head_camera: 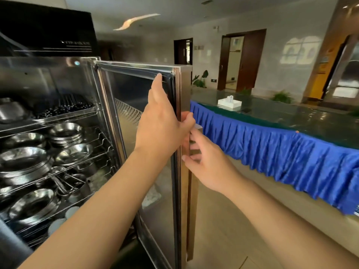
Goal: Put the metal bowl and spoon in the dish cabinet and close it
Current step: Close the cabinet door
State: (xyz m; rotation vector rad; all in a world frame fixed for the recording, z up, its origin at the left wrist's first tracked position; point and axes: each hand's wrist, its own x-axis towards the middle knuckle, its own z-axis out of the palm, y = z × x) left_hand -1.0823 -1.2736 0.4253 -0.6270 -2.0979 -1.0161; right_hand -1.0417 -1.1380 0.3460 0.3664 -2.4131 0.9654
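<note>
While the cabinet [48, 133] stands open, both hands grip its door [147, 171].

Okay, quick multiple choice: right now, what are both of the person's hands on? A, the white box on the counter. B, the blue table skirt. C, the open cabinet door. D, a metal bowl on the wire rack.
C: the left hand grips the free edge of the open cabinet door, and the right hand has its fingers on the door's outer handle.

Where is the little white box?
In the head view, the small white box sits far back on the right, on the glossy dark green tabletop above the pleated blue table skirt, beyond the open cabinet's glass door.
</note>
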